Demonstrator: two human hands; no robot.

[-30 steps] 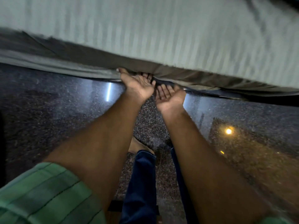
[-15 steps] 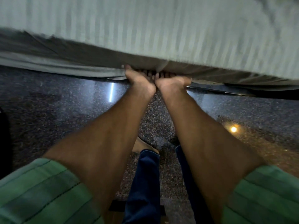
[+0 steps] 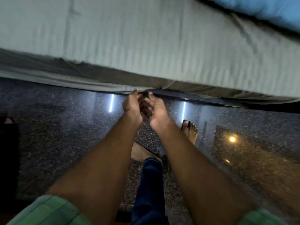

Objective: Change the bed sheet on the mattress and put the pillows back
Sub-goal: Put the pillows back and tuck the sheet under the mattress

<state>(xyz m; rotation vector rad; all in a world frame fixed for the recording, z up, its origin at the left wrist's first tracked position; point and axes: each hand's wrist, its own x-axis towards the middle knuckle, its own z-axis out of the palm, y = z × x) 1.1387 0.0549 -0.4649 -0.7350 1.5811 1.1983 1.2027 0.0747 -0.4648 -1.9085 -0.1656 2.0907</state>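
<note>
Both hands, the left hand [image 3: 132, 105] and right hand [image 3: 158, 109], have slid out from under the mattress [image 3: 146, 46], fingers loosely curled and empty, leaving the bed sheet [image 3: 90, 78] edge apparently tucked beneath here.

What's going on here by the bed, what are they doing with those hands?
A person is standing barefoot on the dark polished floor, tucking a sheet along the side of the mattress. Both hands are at the lower edge where the fabric hangs: the left hand and right hand sit close together, fingers curled just below the edge. Whether they are gripping cloth is too blurred to tell. Something blue lies on the bed at the upper right.
</note>
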